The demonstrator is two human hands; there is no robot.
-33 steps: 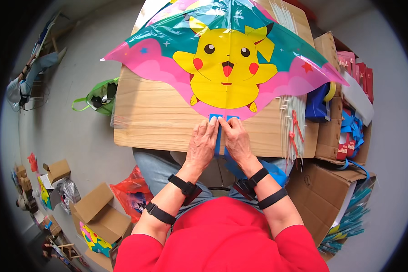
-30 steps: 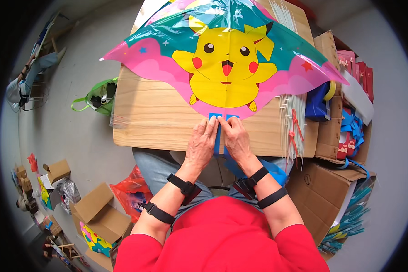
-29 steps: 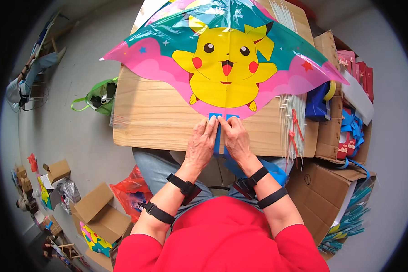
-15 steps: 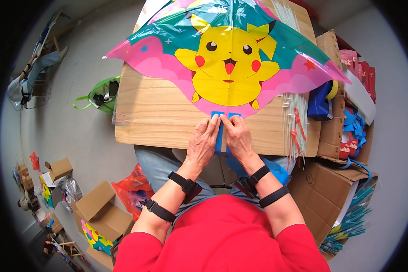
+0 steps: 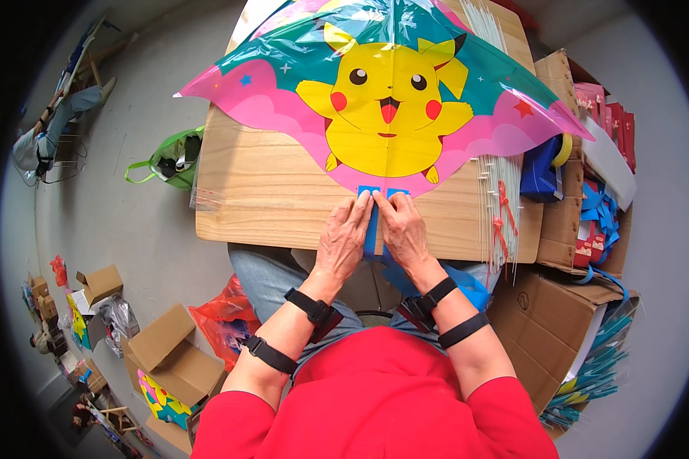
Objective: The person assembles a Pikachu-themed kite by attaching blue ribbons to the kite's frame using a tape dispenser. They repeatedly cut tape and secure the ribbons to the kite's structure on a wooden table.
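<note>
A kite (image 5: pixel 394 115) of thin, shiny film lies spread over the wooden table, teal and pink with a big yellow cartoon figure. At its near lower edge, blue ribbon strips (image 5: pixel 370 237) meet the pink film and hang toward my lap. My left hand (image 5: pixel 344 233) presses the left ribbon's top end against the kite edge, fingers close together. Beside it, nearly touching, my right hand (image 5: pixel 403 229) holds the right blue ribbon at the same edge. The undersides of my fingers and both thumbs are mostly hidden.
Thin white rods (image 5: pixel 497 206) tied with red string lie on the table's right side (image 5: pixel 444 218). A blue tape dispenser (image 5: pixel 541 172) stands by them. Cardboard boxes (image 5: pixel 547 329) crowd the right, one with rolled kites. A green bag (image 5: pixel 177 159) sits left; a red plastic bag (image 5: pixel 226 317) lies nearer.
</note>
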